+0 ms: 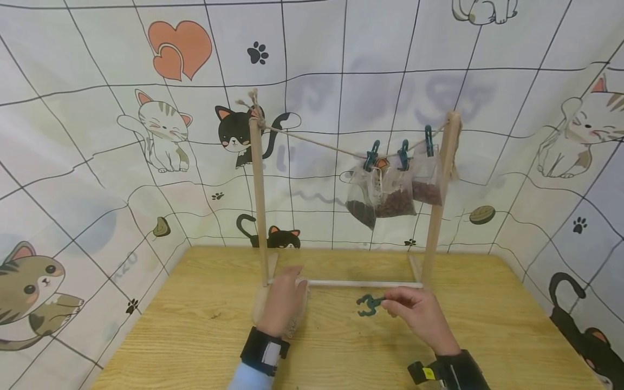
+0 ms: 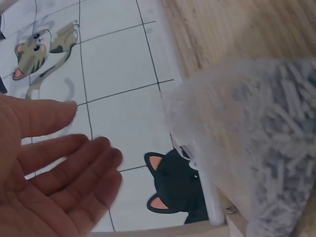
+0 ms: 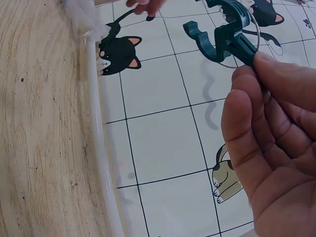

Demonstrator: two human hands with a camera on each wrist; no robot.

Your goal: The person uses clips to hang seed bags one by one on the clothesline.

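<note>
My right hand (image 1: 419, 314) pinches a dark green plastic clip (image 3: 219, 37) by its handles between thumb and index finger, with the curved jaws spread apart. In the head view, this clip is above the table, in front of the rack's white crossbar. My left hand (image 2: 64, 163) has its fingers loosely bent and nothing between them. Beside it is a clear plastic bag (image 2: 281, 148) filled with small pale grey, stick-like pieces. From the head view, that hand covers most of the bag, whose lower edge shows under the wrist.
A wooden rack (image 1: 258, 200) with a white crossbar (image 1: 361, 284) stands on the wooden table (image 1: 205, 314). From its sagging rope (image 1: 312, 142), green clips (image 1: 403, 154) hold bags of dark and reddish pieces (image 1: 396, 200) towards the right post (image 1: 439, 216). Behind hangs a cat-print cloth (image 1: 317, 43).
</note>
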